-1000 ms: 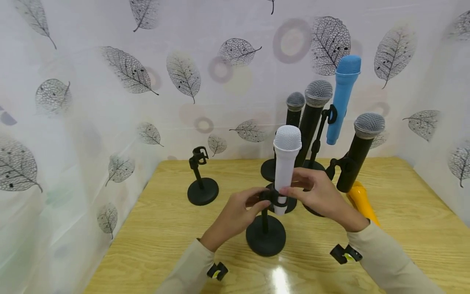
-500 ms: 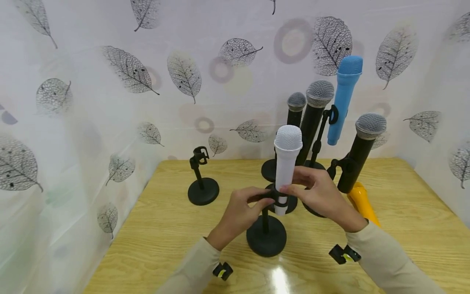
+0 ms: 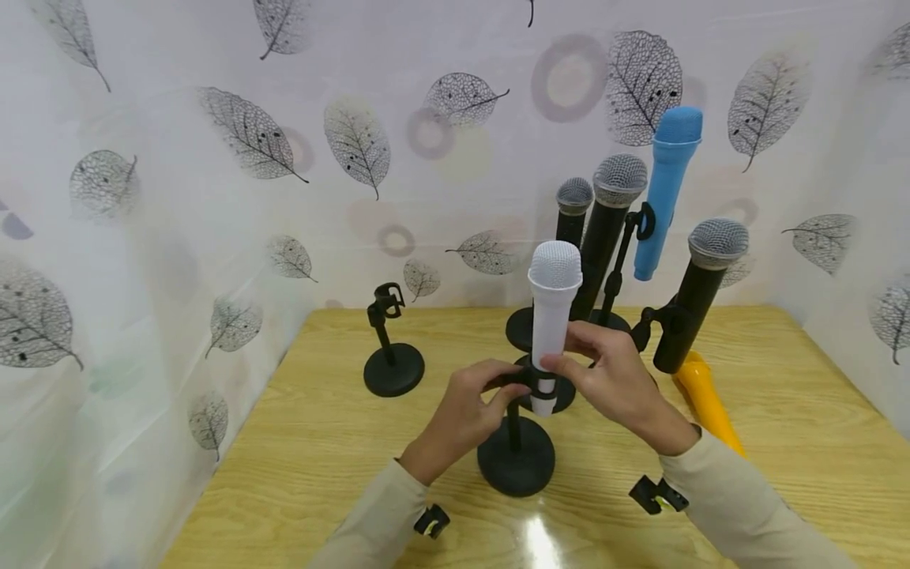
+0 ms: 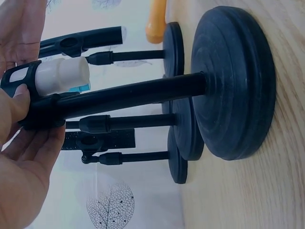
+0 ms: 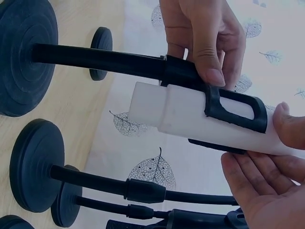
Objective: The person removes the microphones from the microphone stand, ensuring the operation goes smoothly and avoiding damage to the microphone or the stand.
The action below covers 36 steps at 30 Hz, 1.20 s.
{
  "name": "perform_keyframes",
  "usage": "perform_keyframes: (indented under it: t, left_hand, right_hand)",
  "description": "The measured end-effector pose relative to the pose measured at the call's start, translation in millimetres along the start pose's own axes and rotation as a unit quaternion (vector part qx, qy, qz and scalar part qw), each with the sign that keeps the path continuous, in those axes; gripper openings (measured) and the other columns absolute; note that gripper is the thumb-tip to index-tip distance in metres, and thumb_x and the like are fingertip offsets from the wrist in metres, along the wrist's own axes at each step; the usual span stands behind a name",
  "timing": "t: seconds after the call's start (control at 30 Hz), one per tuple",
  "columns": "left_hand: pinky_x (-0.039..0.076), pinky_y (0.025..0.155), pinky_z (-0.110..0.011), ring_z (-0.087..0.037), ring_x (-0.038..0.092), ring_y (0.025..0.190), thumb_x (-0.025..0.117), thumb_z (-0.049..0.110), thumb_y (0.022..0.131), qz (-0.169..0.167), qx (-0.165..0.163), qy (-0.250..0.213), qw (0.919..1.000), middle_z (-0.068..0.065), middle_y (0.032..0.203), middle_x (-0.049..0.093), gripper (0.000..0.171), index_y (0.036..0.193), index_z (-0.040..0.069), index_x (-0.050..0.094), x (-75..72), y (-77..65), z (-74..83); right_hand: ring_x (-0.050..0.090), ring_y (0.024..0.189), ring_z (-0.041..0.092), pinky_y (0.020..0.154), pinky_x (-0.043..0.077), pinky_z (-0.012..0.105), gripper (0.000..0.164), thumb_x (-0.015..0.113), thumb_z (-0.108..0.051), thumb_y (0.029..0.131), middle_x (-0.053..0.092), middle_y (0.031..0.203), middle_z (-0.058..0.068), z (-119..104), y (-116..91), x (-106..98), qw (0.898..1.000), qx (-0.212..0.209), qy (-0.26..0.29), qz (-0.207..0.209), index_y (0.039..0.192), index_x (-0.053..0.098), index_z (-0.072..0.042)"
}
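Note:
A white microphone (image 3: 550, 316) stands nearly upright in the black clip (image 5: 233, 120) of a small desktop stand (image 3: 516, 458). My left hand (image 3: 469, 407) pinches the clip at the top of the stand's post, thumb on the near side. With thumb and fingers, my right hand (image 3: 614, 375) grips the microphone's body just above the clip. In the right wrist view the microphone's tail pokes out below the clip, whose arms wrap around the body. The stand's round base rests on the wooden table.
An unoccupied clip stand (image 3: 393, 370) is at the back left. Behind and right of my hands, stands hold several black microphones (image 3: 693, 304) and a blue microphone (image 3: 664, 197). An orange microphone-shaped piece (image 3: 707, 399) lies on the table (image 3: 320, 474) at the right. A leaf-patterned sheet hangs behind.
The white microphone's head has shifted slightly left. My right wrist and sleeve have moved a little left, uncovering more of the orange piece. My left hand keeps its grip on the clip.

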<state>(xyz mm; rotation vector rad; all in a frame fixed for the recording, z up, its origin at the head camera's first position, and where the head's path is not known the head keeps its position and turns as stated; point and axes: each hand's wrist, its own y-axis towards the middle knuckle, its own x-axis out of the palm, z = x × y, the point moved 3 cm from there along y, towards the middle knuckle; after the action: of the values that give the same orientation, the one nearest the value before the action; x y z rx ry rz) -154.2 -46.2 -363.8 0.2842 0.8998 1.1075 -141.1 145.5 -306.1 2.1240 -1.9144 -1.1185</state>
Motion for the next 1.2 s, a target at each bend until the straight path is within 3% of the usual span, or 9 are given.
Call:
perform_keyframes:
  t: [0.53,0.77,1.0,1.13,1.2]
  left_hand:
    - [0.058,0.083,-0.022,-0.013,0.070,0.098,0.071,0.009,0.095,-0.010,-0.003,0.009,0.9999,-0.008,0.107,0.073,0.017,0.109,0.001,0.072,0.4,0.8,1.5]
    - [0.057,0.083,-0.021,-0.012,0.070,0.098,0.072,0.010,0.095,-0.012,-0.005,0.018,0.9997,-0.007,0.107,0.073,0.017,0.110,0.001,0.072,0.1,0.9,0.5]
    - [0.057,0.083,-0.022,-0.013,0.070,0.097,0.072,0.010,0.095,-0.011,-0.004,0.021,0.9997,-0.007,0.106,0.073,0.016,0.108,0.001,0.072,-0.4,0.8,0.3]
    - [0.057,0.083,-0.022,-0.013,0.070,0.098,0.072,0.010,0.094,-0.010,-0.005,0.024,0.9996,-0.007,0.107,0.073,0.018,0.110,0.001,0.072,-0.2,0.0,0.2]
    - [0.057,0.084,-0.022,-0.014,0.070,0.100,0.072,0.009,0.094,-0.012,-0.010,0.011,0.9998,-0.008,0.109,0.072,0.020,0.112,0.001,0.071,0.4,-1.5,-0.1]
  right_hand:
    - [0.073,0.092,0.027,0.086,0.058,0.049,0.032,0.079,0.004,0.085,0.073,0.103,0.013,-0.9,0.4,0.1,0.999,-0.005,-0.039,-0.005,0.115,0.069,0.006]
    - [0.072,0.093,0.030,0.087,0.057,0.053,0.033,0.075,0.004,0.089,0.071,0.110,0.018,-2.7,-2.2,2.4,0.999,-0.013,-0.037,-0.007,0.120,0.065,0.007]
    - [0.072,0.093,0.028,0.079,0.060,0.049,0.034,0.075,0.002,0.090,0.071,0.113,0.017,-3.2,-4.3,4.8,0.998,-0.026,-0.058,0.000,0.122,0.064,0.006]
    - [0.072,0.094,0.028,0.084,0.059,0.050,0.036,0.075,0.003,0.089,0.070,0.114,0.017,1.9,-5.4,5.5,0.999,-0.033,-0.037,0.001,0.123,0.063,0.006]
    - [0.071,0.096,0.026,0.087,0.059,0.043,0.037,0.075,0.006,0.088,0.070,0.114,0.016,6.5,-7.0,5.9,0.999,-0.034,-0.010,-0.002,0.123,0.063,0.006]
